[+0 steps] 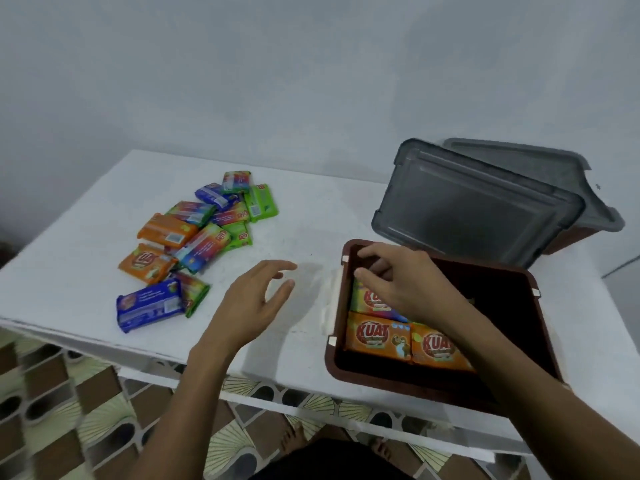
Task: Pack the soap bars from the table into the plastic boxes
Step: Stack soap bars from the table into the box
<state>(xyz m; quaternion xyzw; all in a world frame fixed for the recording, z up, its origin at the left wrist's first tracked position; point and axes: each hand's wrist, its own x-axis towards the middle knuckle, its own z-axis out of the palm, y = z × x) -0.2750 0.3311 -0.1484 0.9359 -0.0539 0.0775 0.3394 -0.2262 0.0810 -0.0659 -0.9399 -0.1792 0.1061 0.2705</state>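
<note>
A brown plastic box point(540, 327) stands open at the table's right front. Two orange soap bars point(377, 337) lie side by side along its near wall, and a multicoloured soap bar point(367, 299) lies behind them. My right hand point(408, 285) reaches into the box over that multicoloured bar, fingers curled at its far end and thumb against it. My left hand point(256, 299) hovers over the bare table left of the box, fingers spread and empty. A pile of several soap bars point(194, 233) in orange, green, blue and rainbow wrappers lies at the table's left.
Behind the open box a grey lid point(467, 206) leans on a second brown box that has its own grey lid point(540, 168). The white table point(311, 216) ends near my body, with patterned floor tiles below. A pale wall stands behind.
</note>
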